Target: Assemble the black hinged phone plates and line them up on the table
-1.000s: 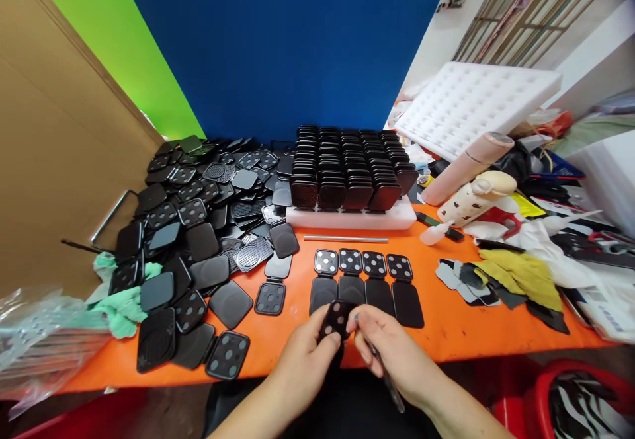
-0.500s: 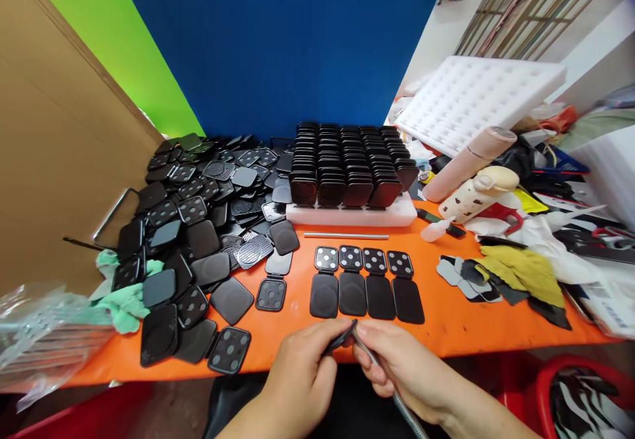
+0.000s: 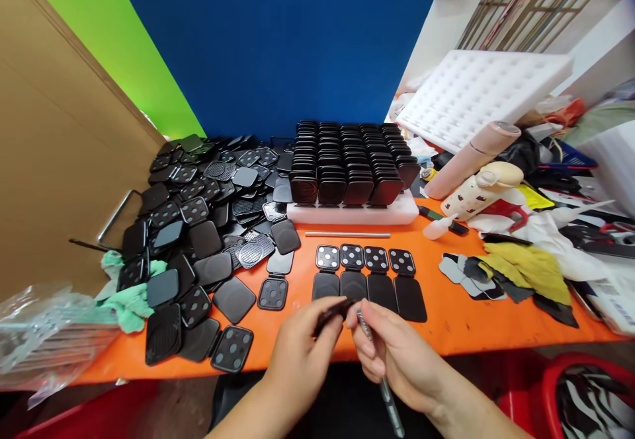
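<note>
My left hand (image 3: 301, 345) is closed on a dark, flat piece (image 3: 333, 312), seen nearly edge-on, much of it behind the fingers. In my right hand (image 3: 391, 350), a slim silver metal rod (image 3: 388, 402) slants down toward my lap; its upper end meets my fingertips close to the dark piece. I cannot tell whether the two touch. Just beyond my hands, several open hinged black cases (image 3: 410, 297) lie in a row, dotted lids (image 3: 376, 260) on the far side. Behind them a thin metal rod (image 3: 347, 235) lies crosswise on the orange table (image 3: 292, 333).
Loose black cases (image 3: 204, 239) heap up on the left beside a green cloth (image 3: 129, 307). Rows of upright cases (image 3: 346, 161) stand on a white foam block (image 3: 352, 212). On the right are a yellow cloth (image 3: 533, 270), a small white bottle (image 3: 437, 229) and a pink tumbler (image 3: 471, 160).
Both hands have risen slightly, covering the near edge of the open cases. The dark piece has tilted in my left hand, and the rod in my right hand now points more steeply down.
</note>
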Demonstrator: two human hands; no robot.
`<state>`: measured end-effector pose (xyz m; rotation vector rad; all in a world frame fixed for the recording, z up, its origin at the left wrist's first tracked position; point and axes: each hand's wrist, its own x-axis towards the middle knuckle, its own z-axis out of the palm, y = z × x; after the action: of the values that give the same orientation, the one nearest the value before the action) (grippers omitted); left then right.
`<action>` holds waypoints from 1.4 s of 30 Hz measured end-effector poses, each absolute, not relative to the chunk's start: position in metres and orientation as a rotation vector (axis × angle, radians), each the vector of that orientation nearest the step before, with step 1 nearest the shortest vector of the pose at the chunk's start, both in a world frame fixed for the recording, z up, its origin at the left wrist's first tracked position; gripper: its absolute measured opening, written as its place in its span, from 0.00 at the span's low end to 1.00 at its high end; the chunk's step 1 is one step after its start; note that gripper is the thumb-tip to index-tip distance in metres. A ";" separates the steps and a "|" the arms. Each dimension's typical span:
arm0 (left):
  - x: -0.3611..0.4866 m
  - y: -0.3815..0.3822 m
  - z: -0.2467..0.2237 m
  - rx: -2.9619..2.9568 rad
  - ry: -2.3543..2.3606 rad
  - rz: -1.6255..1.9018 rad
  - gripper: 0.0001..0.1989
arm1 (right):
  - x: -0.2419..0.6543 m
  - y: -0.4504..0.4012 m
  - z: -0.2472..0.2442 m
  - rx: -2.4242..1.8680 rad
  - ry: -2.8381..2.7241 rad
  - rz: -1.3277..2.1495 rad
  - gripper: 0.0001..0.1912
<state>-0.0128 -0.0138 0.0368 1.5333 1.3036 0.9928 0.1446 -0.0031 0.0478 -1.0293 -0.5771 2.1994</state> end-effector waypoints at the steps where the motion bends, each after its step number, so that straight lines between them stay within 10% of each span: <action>1: -0.012 -0.011 0.036 1.393 1.348 1.037 0.11 | 0.144 -0.002 0.049 -1.019 -0.594 2.232 0.17; 27: -0.022 -0.032 0.029 1.832 0.926 1.219 0.27 | 0.140 -0.005 0.040 -1.113 -0.049 2.399 0.14; 32: -0.033 0.004 0.019 1.677 1.421 0.993 0.14 | 0.146 0.001 0.040 -0.967 -0.205 2.326 0.15; 42: -0.045 0.088 -0.030 1.741 1.779 0.830 0.21 | 0.157 -0.005 0.029 -1.106 -0.319 2.161 0.16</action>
<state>-0.0452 0.0879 -0.0304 1.7408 1.7787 0.8298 0.1568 -0.0049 0.0290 -1.1058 -0.3189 2.1612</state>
